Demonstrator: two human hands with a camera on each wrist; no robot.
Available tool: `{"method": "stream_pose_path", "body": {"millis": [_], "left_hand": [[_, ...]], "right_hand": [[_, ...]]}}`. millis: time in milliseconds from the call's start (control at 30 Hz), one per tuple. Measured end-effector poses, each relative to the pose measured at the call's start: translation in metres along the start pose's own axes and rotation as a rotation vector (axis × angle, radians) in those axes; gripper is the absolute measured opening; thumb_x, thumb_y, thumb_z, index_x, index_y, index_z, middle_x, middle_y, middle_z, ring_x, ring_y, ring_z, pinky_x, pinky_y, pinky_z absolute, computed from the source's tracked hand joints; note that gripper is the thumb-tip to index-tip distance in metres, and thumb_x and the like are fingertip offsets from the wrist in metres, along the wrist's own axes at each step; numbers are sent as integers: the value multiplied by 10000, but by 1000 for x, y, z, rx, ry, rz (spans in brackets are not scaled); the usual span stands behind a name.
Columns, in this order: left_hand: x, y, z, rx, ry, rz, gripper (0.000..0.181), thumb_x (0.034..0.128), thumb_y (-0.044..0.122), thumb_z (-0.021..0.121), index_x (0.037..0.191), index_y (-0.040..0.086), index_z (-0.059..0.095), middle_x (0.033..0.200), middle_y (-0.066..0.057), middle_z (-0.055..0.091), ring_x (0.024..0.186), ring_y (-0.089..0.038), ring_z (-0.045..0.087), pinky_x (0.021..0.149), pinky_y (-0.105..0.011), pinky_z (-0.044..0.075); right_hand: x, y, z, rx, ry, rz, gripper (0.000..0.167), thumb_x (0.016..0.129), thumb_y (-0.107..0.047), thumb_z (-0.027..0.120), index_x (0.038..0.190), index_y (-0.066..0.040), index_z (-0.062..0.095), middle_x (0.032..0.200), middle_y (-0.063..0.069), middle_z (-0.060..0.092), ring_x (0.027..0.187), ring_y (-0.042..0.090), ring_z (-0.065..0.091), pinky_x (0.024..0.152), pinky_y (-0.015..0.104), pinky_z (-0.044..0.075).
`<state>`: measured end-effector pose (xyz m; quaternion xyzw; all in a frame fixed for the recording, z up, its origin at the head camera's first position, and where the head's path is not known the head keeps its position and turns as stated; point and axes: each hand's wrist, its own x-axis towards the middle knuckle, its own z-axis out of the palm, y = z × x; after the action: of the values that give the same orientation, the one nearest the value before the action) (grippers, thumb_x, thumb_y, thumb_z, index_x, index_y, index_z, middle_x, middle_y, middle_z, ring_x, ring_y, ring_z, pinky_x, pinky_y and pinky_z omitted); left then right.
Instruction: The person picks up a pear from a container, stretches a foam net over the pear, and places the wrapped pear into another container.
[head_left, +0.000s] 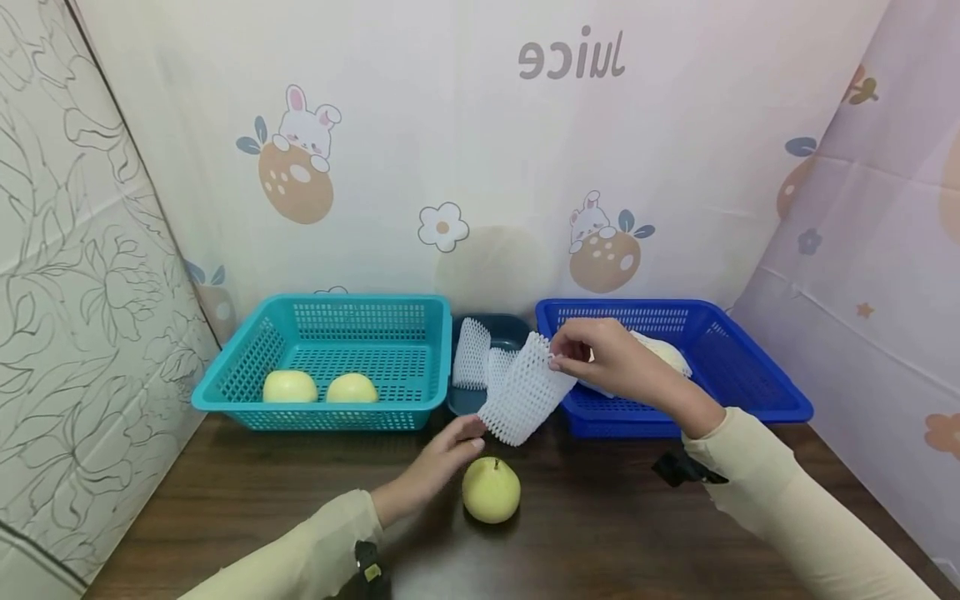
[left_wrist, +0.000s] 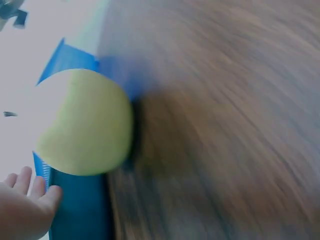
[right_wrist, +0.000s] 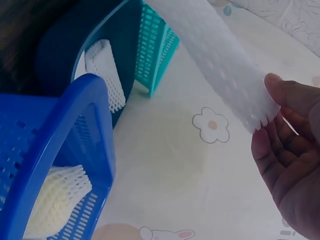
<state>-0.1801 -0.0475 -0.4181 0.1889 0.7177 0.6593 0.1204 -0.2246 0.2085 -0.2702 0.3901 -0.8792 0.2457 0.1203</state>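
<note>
A white foam fruit net (head_left: 527, 392) hangs tilted above the table, its upper end pinched between the thumb and fingers of my right hand (head_left: 611, 367). In the right wrist view the same right hand (right_wrist: 295, 145) holds one end of the flattened sleeve. My left hand (head_left: 435, 467) is by the net's lower corner; whether it touches is unclear. Loosely spread fingers show on the left hand (left_wrist: 27, 205) in the left wrist view, with nothing gripped. Just right of that hand, a yellow-green pear (head_left: 491, 492) stands upright on the table, stem up.
At left, a teal basket (head_left: 322, 421) holds two pears (head_left: 290, 387). A dark teal bin (head_left: 467, 403) in the middle contains more foam nets (head_left: 472, 354). The blue basket (head_left: 750, 392) on the right has net-wrapped fruit (right_wrist: 55, 202) inside. A printed cloth hangs behind.
</note>
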Motion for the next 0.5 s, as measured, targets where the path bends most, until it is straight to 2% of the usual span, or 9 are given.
{"method": "stream_pose_path", "body": {"millis": [100, 200, 333, 500], "left_hand": [[4, 7, -2, -230, 84, -22, 407, 965, 62, 427, 1330, -114, 399, 1284, -245, 502, 1223, -361, 454, 1040, -465, 334], [6, 11, -4, -410, 119, -65, 383, 964, 19, 378, 1321, -121, 384, 1241, -206, 523, 1179, -325, 494, 1016, -420, 377], [6, 15, -1, -530, 127, -101, 398, 963, 30, 387, 1330, -119, 339, 1181, -173, 520, 1106, -285, 526, 979, -398, 417], [9, 17, 4, -616, 131, -88, 408, 957, 38, 403, 1328, -112, 323, 1200, -158, 496, 1054, -203, 541, 992, -382, 403]], "right_hand": [[0, -1, 1, -11, 31, 14, 116, 813, -47, 749, 866, -111, 668, 716, -69, 531, 651, 100, 483, 579, 254, 434], [0, -2, 3, -11, 59, 33, 102, 822, -57, 742, 871, -106, 668, 721, -60, 540, 660, 105, 488, 585, 253, 437], [1, -5, 5, -4, 97, 44, 103, 814, -56, 750, 867, -97, 671, 722, -55, 555, 657, 106, 495, 583, 250, 443], [1, -7, 8, 17, 108, 50, 93, 818, -69, 750, 865, -103, 677, 725, -58, 563, 659, 106, 500, 585, 253, 444]]}}
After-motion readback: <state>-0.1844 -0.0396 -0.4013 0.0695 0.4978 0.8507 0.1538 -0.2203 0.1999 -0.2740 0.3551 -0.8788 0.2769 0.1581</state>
